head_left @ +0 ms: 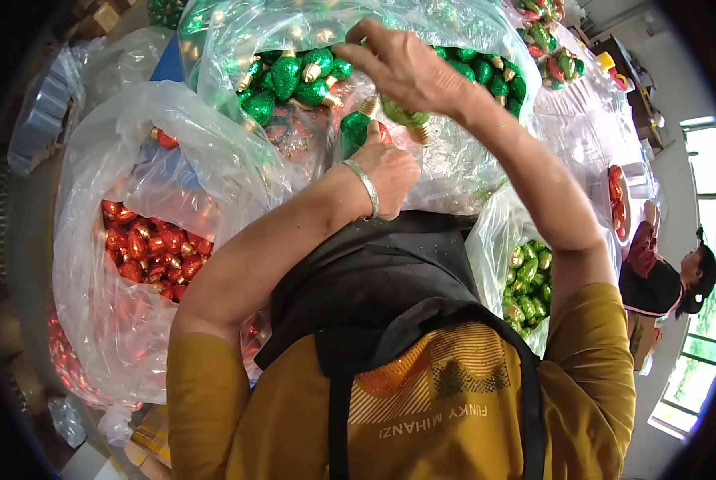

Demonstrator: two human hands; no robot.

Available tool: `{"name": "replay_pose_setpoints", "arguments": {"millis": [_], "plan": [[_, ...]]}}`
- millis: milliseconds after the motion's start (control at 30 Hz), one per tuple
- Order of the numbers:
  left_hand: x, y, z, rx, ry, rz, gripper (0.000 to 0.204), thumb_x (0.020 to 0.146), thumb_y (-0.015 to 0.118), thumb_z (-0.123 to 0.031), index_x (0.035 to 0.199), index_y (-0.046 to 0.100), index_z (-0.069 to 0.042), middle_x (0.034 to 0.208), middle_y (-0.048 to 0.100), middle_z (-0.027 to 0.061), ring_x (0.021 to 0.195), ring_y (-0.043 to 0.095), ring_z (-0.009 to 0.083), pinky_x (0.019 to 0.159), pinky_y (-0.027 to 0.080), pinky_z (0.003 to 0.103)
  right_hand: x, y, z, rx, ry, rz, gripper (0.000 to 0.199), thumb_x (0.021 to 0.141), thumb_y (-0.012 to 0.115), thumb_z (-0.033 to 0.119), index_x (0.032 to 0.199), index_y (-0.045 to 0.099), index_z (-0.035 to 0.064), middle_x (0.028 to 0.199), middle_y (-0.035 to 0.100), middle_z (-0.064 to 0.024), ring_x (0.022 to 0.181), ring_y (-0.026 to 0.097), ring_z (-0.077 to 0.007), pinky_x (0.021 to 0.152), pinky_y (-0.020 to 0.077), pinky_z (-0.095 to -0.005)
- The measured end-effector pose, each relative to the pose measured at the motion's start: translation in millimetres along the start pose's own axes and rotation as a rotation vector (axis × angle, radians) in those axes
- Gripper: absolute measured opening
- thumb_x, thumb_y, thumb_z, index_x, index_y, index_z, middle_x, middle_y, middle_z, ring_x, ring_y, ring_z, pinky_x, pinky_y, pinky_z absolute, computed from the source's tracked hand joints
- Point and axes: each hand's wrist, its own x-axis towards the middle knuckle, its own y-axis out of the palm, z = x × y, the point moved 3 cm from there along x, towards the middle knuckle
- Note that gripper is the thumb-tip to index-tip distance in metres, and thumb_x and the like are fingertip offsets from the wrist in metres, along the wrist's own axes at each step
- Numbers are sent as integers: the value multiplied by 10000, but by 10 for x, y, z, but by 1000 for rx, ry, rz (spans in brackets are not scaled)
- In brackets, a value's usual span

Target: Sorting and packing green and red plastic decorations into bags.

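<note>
1. The right hand (402, 68) is raised at the far side, its fingers pinched loosely around a lime-green glittered bulb-shaped ornament with a gold cap (406, 114) that hangs just beneath the palm.
2. The left hand (388, 170) sits just below it, curled into a grip on a dark green glittered bulb ornament with a gold cap (355, 126), with something red showing beside the thumb; I cannot tell what that is. A silver bangle (366, 188) circles the wrist.
3. Both ornaments are held in the air in front of the chest, over a black apron (374, 280), close to touching each other.
4. Just behind the hands, a clear plastic bag of dark green glittered bulbs (294, 76) stands open. To the left, another clear bag holds red glittered bulbs (146, 248); to the right, near the elbow, a third holds lime-green ones (527, 280).
5. Far right, another person in a dark top (654, 280) works beside a window.
6. What could go wrong, to my eye: the right-hand pinch looks light, so the lime bulb could slip and land in the wrong-coloured bag. Two bulbs rubbing together may also shed glitter or knock a gold cap loose.
</note>
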Motion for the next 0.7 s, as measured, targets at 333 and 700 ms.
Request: {"name": "replay_pose_setpoints", "arguments": {"millis": [333, 700], "plan": [[-6, -11, 95, -145, 41, 32, 146, 616, 573, -132, 677, 603, -3, 765, 612, 193, 771, 605, 363, 758, 453, 453, -325, 432, -78, -255, -84, -124, 267, 860, 541, 182, 1032, 535, -23, 931, 532, -204, 780, 608, -334, 648, 492, -405], [-1, -121, 221, -213, -3, -17, 195, 709, 626, -209, 730, 625, -15, 784, 618, 189, 779, 605, 328, 718, 468, 406, -450, 408, -123, 24, 189, 249, 210, 725, 618, 128, 819, 614, -59, 866, 625, -252, 815, 623, -352, 669, 492, -423]]}}
